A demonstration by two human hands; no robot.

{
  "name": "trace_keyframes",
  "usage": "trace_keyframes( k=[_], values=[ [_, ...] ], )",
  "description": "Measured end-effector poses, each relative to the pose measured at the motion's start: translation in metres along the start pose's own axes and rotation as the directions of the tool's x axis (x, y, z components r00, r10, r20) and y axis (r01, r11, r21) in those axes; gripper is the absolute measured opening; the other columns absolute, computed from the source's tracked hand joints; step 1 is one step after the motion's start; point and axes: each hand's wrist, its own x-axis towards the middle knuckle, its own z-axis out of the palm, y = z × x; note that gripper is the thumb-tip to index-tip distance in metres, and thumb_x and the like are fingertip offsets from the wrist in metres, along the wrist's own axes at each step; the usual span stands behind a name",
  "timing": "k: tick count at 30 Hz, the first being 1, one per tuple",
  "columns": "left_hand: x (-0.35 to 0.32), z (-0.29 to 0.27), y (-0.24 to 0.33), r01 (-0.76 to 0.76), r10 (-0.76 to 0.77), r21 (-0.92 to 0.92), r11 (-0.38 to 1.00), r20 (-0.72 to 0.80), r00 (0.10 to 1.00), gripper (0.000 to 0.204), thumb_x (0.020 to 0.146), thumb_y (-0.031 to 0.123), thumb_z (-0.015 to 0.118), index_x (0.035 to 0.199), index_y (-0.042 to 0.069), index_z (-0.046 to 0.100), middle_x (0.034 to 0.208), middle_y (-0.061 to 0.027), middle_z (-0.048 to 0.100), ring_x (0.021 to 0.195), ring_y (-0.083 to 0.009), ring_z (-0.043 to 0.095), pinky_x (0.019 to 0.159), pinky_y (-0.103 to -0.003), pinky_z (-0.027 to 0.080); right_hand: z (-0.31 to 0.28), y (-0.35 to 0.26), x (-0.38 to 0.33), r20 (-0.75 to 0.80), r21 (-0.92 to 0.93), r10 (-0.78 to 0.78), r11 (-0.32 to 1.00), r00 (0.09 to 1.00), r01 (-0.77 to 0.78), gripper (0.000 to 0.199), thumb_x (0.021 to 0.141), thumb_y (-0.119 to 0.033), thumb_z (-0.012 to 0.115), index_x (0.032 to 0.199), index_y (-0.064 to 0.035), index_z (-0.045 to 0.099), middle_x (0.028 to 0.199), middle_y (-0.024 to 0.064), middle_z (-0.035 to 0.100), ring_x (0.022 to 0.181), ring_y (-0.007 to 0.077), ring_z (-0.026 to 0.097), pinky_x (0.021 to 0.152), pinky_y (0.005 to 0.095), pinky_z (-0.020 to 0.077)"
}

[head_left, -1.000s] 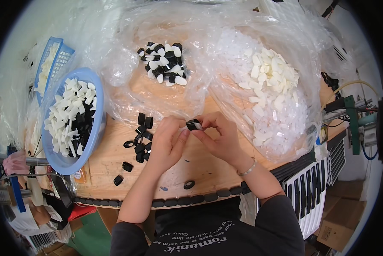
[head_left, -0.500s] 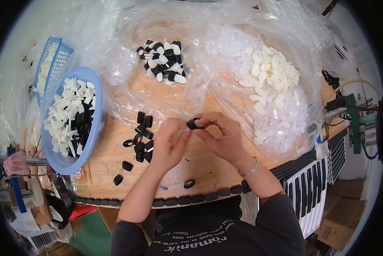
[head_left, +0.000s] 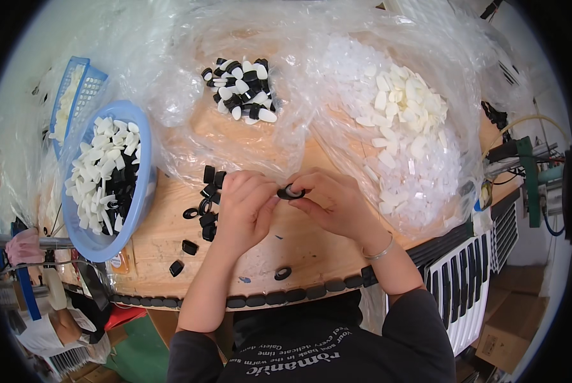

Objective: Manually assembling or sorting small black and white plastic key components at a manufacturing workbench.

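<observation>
Above the middle of the table, my right hand point(head_left: 324, 199) pinches a black oval ring-shaped cap point(head_left: 291, 192) between thumb and fingers. A pale piece shows in the cap's opening. My left hand point(head_left: 242, 203) is closed at the cap's left side, thumb against curled fingers; what lies between its fingertips is hidden. Several loose black caps point(head_left: 208, 220) lie left of and partly behind my left hand. A single black ring point(head_left: 282, 274) rests near the front edge. Farther back sits a pile of black caps joined with white oval pieces point(head_left: 242, 89).
At left stands a blue basin point(head_left: 147, 185) of white and black pieces, with a blue basket point(head_left: 85, 96) behind it. Clear plastic sheeting point(head_left: 235, 143) covers the back. White and translucent pieces point(head_left: 413, 153) are heaped at right. Black pads point(head_left: 276, 299) line the front edge.
The cap has turned so that its opening with the pale piece faces up. My left hand has rolled over, its fingers more curled, and its back now faces up.
</observation>
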Motion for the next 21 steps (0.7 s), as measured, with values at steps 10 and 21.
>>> trace_keyframes(
  k=[10,21],
  values=[
    [-0.002,0.010,0.000,0.069,-0.084,-0.245,0.967,-0.051,0.995,0.022,0.070,-0.005,0.067,0.091,0.000,0.064,0.089,-0.0106,0.065,0.090,-0.0287,0.059,0.081,-0.036,0.045,0.004,-0.005,-0.001,-0.040,-0.101,-0.146,0.985,0.988,0.142,0.023,0.073,0.003,0.073,0.092,-0.0034,0.061,0.096,0.0107,0.066,0.078,0.0223,0.067,0.064,0.0288,0.0560],
    [-0.010,0.021,-0.003,0.214,-0.271,-0.578,0.788,-0.013,0.963,0.021,0.074,-0.009,0.066,0.092,0.001,0.070,0.090,-0.0089,0.066,0.092,-0.0235,0.059,0.082,-0.031,0.047,0.008,-0.005,0.000,-0.116,-0.078,-0.172,0.983,0.978,0.164,0.023,0.073,0.002,0.074,0.093,-0.0020,0.063,0.095,0.0128,0.066,0.077,0.0228,0.067,0.064,0.0290,0.0561]
  ],
)
